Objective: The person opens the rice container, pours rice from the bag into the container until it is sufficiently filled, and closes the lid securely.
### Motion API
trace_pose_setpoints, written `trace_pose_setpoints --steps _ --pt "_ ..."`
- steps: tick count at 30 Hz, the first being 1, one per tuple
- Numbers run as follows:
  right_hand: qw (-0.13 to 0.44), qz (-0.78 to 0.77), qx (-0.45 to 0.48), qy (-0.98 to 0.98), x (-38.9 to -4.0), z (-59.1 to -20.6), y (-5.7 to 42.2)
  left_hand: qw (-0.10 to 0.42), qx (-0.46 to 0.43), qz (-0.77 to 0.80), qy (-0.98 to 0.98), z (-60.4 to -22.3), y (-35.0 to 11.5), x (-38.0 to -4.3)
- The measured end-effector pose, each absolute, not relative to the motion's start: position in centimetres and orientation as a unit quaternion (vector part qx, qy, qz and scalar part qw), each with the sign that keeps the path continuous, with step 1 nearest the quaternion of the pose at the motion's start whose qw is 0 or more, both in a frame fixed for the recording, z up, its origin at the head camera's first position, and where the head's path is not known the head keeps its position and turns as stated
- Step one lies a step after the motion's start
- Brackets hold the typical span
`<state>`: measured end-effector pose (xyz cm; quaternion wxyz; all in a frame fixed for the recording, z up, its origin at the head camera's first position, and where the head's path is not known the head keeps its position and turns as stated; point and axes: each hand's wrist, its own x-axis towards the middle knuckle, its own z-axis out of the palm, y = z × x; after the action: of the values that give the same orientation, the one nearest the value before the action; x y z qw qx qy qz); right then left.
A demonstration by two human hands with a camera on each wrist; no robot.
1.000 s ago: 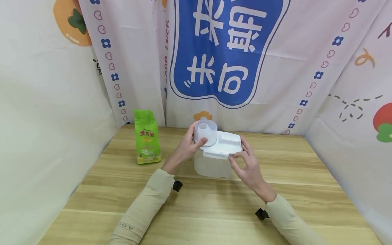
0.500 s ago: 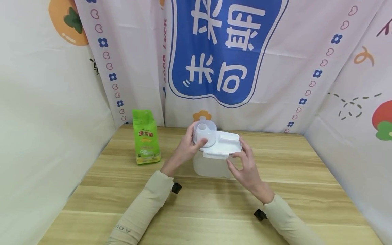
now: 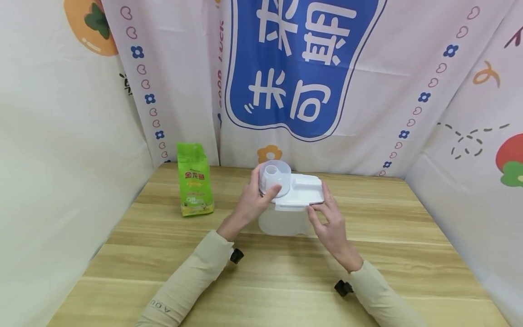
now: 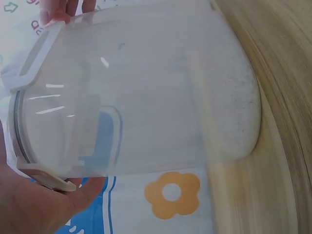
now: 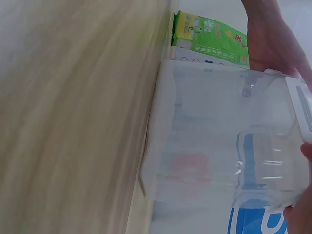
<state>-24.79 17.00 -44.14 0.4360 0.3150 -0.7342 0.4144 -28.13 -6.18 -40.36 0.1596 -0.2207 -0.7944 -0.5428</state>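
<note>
A translucent plastic storage container [image 3: 282,223] stands on the table under a white lid [image 3: 303,196]. A clear measuring cup [image 3: 283,171] sits on the lid's left part, around a white spout. My left hand [image 3: 250,202] holds the lid's left end, its thumb against the cup and fingers behind. With bent fingers, my right hand [image 3: 333,227] grips the lid's right end, the thumb at the end of the front clip [image 3: 292,207]. In the left wrist view, my left hand [image 4: 34,202] lies at a side clip [image 4: 46,178], and right fingertips [image 4: 58,14] meet another clip.
A green food bag [image 3: 195,181] stands upright on the wooden table [image 3: 286,284], left of the container. A printed curtain [image 3: 253,150] hangs right behind it along the table's back edge. Small black wrist cameras [image 3: 236,255] sit below both forearms.
The lid's front clip sits slightly farther right in the head view. My right thumb has shifted to the clip's right end. Both hands stay on the lid.
</note>
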Motion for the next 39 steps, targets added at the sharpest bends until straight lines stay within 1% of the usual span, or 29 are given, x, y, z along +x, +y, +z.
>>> trace_pose_setpoints --steps 3,7,9,12,23,39 --pt "0.424 0.447 0.301 -0.728 -23.8 -43.2 16.6 0.158 -0.217 -0.542 -0.796 -40.3 -6.0 -28.1" --pt "0.378 0.510 0.264 -0.727 -22.2 -41.9 15.9 0.158 -0.221 -0.541 -0.796 -40.2 -5.7 -28.2" --pt "0.358 0.535 0.245 -0.725 -22.0 -42.0 15.8 0.162 -0.225 -0.541 -0.794 -40.2 -5.5 -28.3" --pt "0.346 0.561 0.227 -0.717 -22.1 -42.3 15.6 0.167 -0.222 -0.545 -0.791 -40.4 -5.3 -28.3" --pt "0.332 0.559 0.191 -0.735 -22.1 -41.7 15.0 0.190 -0.222 -0.554 -0.780 -40.9 -4.9 -28.1" --pt "0.324 0.559 0.196 -0.737 -22.1 -41.6 14.8 0.198 -0.217 -0.564 -0.772 -41.1 -4.7 -28.0"
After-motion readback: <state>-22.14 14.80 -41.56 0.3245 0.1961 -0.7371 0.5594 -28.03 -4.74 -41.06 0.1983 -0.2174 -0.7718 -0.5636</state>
